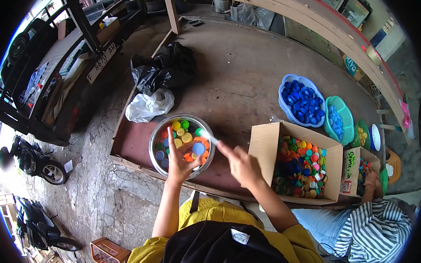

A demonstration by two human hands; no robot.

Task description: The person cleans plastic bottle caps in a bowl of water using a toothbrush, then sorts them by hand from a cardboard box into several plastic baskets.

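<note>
A round metal bowl (153,155) of loose plastic bottle caps in orange, yellow, green and blue stands at the table's front edge. Over it, my left hand (178,162) has its fingers stretched up and its thumb apart. A light blue bottle cap (198,149) shows just above the thumb. My right hand (244,166), to the right of the bowl, is closed with the index finger pointing along a thin pale blade-like tool (211,138). The tool is smeared by motion, and its tip overlaps the bowl's right rim.
At right stands a cardboard box (264,150) of mixed caps. Blue (282,102) and turquoise baskets (346,114) of caps stand behind it. A person in a striped shirt (377,230) reaches into a second box (349,165). Black (163,67) and white plastic bags (149,106) lie behind the bowl.
</note>
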